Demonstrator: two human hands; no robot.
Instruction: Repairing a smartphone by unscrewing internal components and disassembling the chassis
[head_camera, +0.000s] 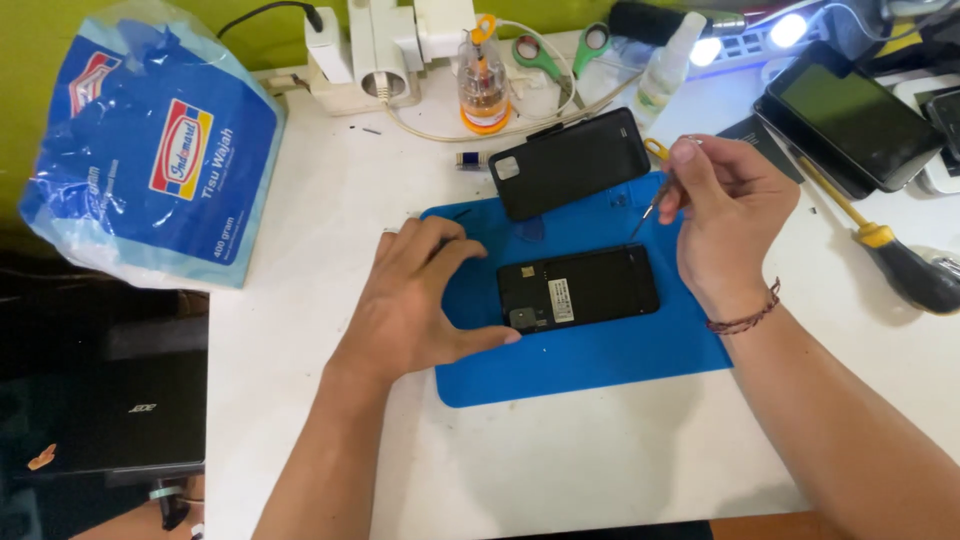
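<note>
Head view, taking the blue mat (600, 365) as the landmark. Nearest the person, the front part of the mat is bare, and the white tabletop (560, 460) runs on below it. At the middle of the mat lies the opened phone (580, 290), back side up with its inner parts showing. The left hand (415, 300) lies flat at the mat's left edge, thumb tip touching the phone's lower left corner and fingers curled over its left end; it steadies the phone and grips nothing. The right hand (725, 215) hovers over the mat's right edge, its grip closed around a thin screwdriver (650, 205) whose tip hangs just above the mat, beyond the phone's top right corner.

Across the mat's far edge rests the black back cover (570, 160). Beyond that stand a clear jar of small tools (484, 85) and a spray bottle (665, 70); far right of the mat lie a dark tablet (850, 120) and a large yellow-necked screwdriver (900, 255).

Judged from this, the risks are slips. With the phone held only by light fingertip pressure at one end, a hard push from the tip could make it skate or pivot, and the tip could gouge the exposed board. A loosened screw could roll off the mat. The right wrist could also nudge the cover.
</note>
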